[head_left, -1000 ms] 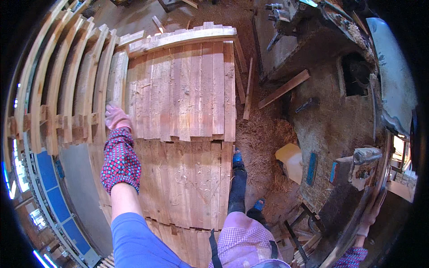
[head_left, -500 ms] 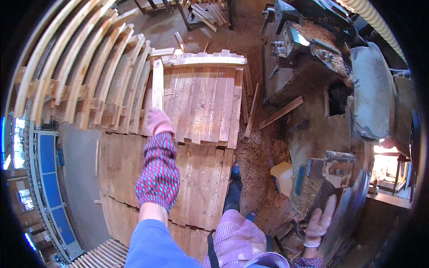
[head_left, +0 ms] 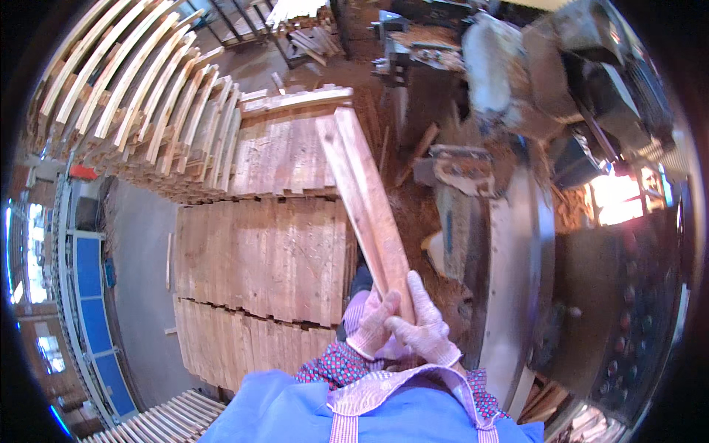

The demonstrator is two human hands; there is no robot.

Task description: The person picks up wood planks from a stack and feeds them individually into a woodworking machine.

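Observation:
Two long wooden boards point(head_left: 360, 193) lie side by side in my hands, slanting from my waist up toward the stacks ahead. My left hand point(head_left: 375, 323), in a pale glove, is closed around their near end on the left. On the right side of that same end, my right hand point(head_left: 426, 323), also gloved, grips with its thumb and fingers around the wood. The far ends of the boards hang in the air in front of a low stack of planks point(head_left: 284, 151). The palms and the very near end of the boards are partly hidden.
Flat stacks of planks point(head_left: 258, 255) fill the floor to my left. Curved-looking rows of spaced strips point(head_left: 133, 81) rise at the far left. At right stands a machine with a long metal bed point(head_left: 509, 273), with wood shavings and a yellowish container point(head_left: 434, 251) beside it.
My left hand has come back from the far stack to my waist, bringing wood with it. My right hand, open and free before, now grips the boards too. My view has turned right.

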